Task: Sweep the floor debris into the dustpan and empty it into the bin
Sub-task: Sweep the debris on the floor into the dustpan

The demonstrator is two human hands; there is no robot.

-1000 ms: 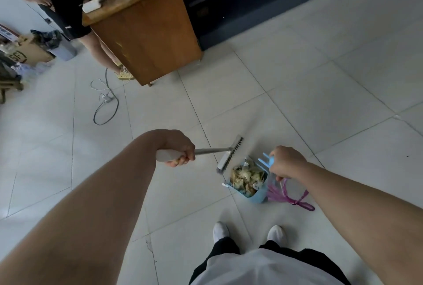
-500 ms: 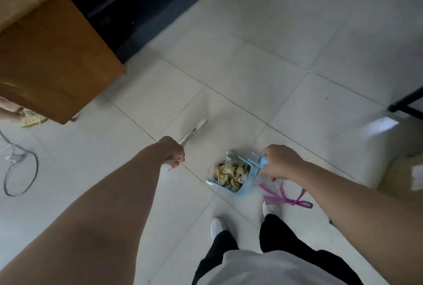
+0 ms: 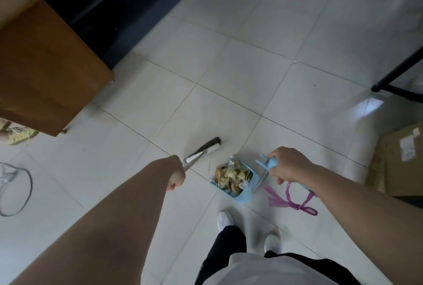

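The left hand [image 3: 177, 176] grips a white-backed, dark-bristled broom [image 3: 207, 146]. The right hand [image 3: 287, 165] clasps the handle of a light-blue plastic dustpan [image 3: 246, 189] (full of crumpled yellowish wrappers [image 3: 231, 177]), held above the pale tiled floor [image 3: 229, 67].

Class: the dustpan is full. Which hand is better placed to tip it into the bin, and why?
The right hand: it already grips the dustpan handle, while the left hand holds the broom. No bin is visible.

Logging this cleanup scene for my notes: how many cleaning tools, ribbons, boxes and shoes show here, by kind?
Cleaning tools: 2, the broom and the blue dustpan
Purple ribbon: 1
Cardboard box: 1
White shoes: 2
Total: 6
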